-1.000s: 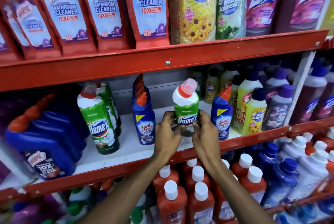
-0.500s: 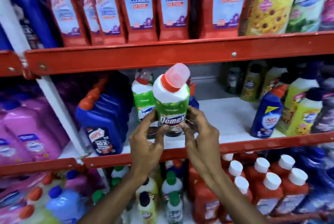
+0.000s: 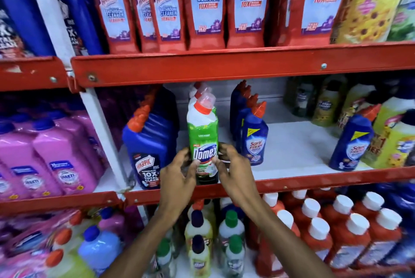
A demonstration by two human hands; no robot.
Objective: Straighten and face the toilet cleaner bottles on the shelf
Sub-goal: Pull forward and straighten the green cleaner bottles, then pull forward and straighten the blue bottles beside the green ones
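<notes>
Nearest me, both forearms reach up from below, w/ the left hand and right hand closed around the lower body of the green Domex bottle. Fingers wrap each side; thumbs press on the label front. So both hands grip that one bottle, low down.

The bottle stands upright at the front lip of the middle shelf, label square to the aisle, angled red cap up top. Its base looks to be on the shelf board, but the fingers and the red lip hide the foot, so can't say for sure.

To do this step well, imo: keep the hold low and even, settle the base flat just behind the lip, then twist only enough that the logo reads dead ahead. Let go gently; a tall narrow bottle like this prob tips easy.

Just left sits the blue Harpic bottle, close but not touching as far as I can tell. More white-necked green bottles queue directly behind the Domex, so line it up w/ them. Right of it, a file of Sani Fresh bottles runs back, and one stray Sani Fresh bottle stands well apart farther right. That one likely needs pulling into the row next.
</notes>
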